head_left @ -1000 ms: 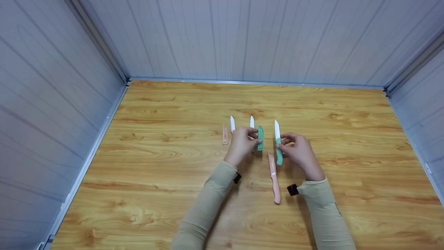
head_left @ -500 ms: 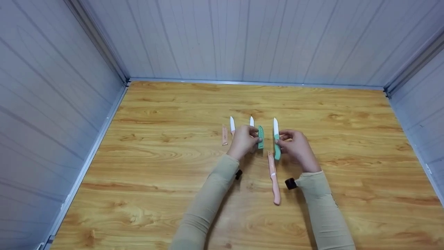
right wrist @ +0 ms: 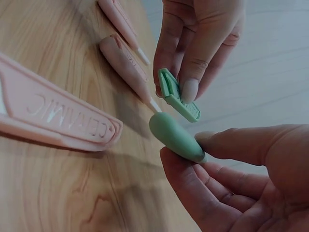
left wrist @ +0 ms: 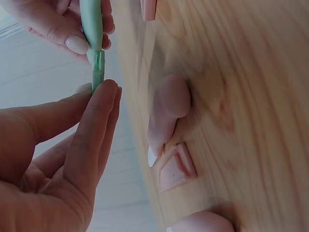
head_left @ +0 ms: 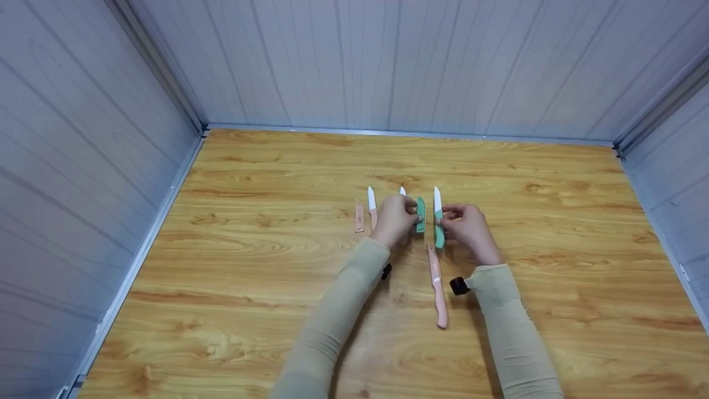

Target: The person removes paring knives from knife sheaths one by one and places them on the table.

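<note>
My left hand [head_left: 394, 220] pinches a green knife sheath [head_left: 421, 215] between thumb and fingers. A green-handled knife [head_left: 439, 233] with a bare white blade points away from me, its handle pinched by my right hand [head_left: 469, 230]. Sheath and knife are held above the table, side by side with a narrow gap in the head view. The open end of the sheath shows in the right wrist view, close to the green handle [right wrist: 176, 137]. That handle hides the blade there. Behind my left hand, another white blade [head_left: 402, 190] is mostly covered.
A sheathed pink knife [head_left: 437, 293] lies on the wooden table [head_left: 249, 266], nearer me. To the left lie an unsheathed pink-handled knife [head_left: 371, 205] and a loose pink sheath [head_left: 359, 216]. Panel walls [head_left: 365, 66] stand behind and at both sides.
My right hand has brought the green knife leftward and slightly away from me, closer to the sheath. My left hand has shifted slightly right and away with the sheath. Both grips stay the same.
</note>
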Demonstrator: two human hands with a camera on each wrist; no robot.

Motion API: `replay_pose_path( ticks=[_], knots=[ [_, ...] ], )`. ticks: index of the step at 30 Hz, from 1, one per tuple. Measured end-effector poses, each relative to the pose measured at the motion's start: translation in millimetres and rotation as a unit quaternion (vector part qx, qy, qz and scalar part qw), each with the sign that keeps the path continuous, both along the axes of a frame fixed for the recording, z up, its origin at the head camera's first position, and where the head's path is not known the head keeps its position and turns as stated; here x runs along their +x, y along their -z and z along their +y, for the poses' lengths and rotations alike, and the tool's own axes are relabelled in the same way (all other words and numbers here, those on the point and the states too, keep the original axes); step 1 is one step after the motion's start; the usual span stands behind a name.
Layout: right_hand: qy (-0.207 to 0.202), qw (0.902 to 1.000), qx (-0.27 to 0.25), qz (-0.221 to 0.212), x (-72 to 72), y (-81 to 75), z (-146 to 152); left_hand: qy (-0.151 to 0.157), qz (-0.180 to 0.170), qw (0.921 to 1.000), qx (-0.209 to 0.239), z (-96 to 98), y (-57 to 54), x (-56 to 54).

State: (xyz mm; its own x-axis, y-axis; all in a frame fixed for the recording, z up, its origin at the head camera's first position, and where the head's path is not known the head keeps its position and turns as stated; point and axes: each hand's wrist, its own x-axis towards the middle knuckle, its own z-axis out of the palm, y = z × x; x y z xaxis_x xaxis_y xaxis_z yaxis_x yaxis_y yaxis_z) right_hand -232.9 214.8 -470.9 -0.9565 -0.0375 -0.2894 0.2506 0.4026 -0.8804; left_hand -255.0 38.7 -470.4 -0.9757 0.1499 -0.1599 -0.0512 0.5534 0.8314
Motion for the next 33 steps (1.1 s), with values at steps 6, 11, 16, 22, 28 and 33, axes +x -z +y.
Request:
replay_pose_path(
  ticks=[6,11,16,22,28,33],
  knots=[
    [0.006,0.9998,0.019,0.008,-5.8,4.8,-1,0.008,0.011,0.9998,-0.015,5.5,1.8,-4.8],
    [0.004,0.999,0.035,0.026,-8.8,8.9,-1,0.015,0.02,0.9993,-0.027,8.2,2.8,-8.7],
    [0.007,0.9987,0.04,0.032,-12.0,14.4,0,0.017,0.018,0.999,-0.039,10.3,5.0,-12.0],
    [0.009,0.9991,0.035,0.021,-15.6,17.4,0,0.018,0.011,0.9986,-0.049,11.6,8.6,-16.1],
    [0.01,0.9989,0.043,0.019,-16.7,16.1,-2,0.016,0.001,0.9983,-0.056,12.7,10.0,-18.7],
    [0.009,0.9981,0.055,0.027,-17.2,17.0,-2,0.014,-0.002,0.9975,-0.069,14.7,10.0,-20.0]
  ],
)
